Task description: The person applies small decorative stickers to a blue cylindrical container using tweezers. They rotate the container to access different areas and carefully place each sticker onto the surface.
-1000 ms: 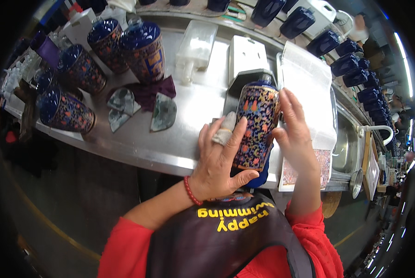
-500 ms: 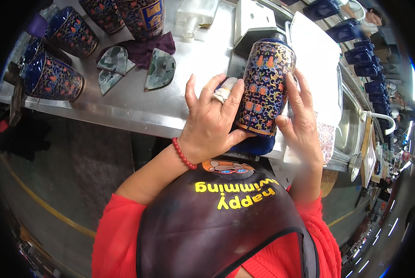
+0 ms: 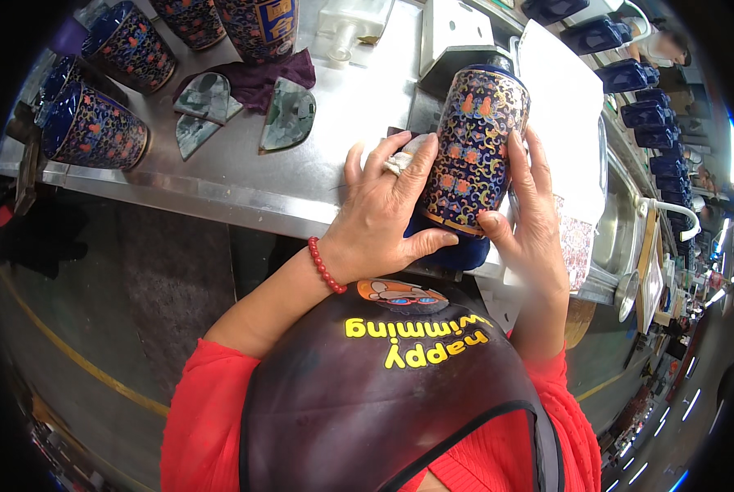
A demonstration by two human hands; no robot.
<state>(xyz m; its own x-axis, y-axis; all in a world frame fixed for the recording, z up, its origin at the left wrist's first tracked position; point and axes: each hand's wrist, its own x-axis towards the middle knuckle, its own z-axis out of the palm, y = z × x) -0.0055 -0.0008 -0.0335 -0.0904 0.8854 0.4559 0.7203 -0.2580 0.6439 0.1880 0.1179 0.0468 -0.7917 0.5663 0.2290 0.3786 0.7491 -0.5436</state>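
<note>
A tall blue vase [image 3: 474, 156] with an orange and gold flower pattern is held between both my hands over the near edge of the steel table [image 3: 244, 193]. My left hand [image 3: 386, 217] wraps its left side, with a white cloth pad [image 3: 404, 156] tucked under the fingers against the vase. My right hand [image 3: 529, 215] grips the right side, thumb near the blue base.
Several more patterned vases [image 3: 96, 131] lie on the table's far left. A purple cloth [image 3: 260, 82] and grey-green pieces [image 3: 289, 115] lie behind my left hand. A white sheet [image 3: 568, 123] and a patterned paper lie right, beside a sink with a tap [image 3: 670, 209]. Dark blue lids [image 3: 629, 74] line the back right.
The view has tilted down and the vase sits closer to my body. My left hand has slid up the vase's side; both hands keep hold.
</note>
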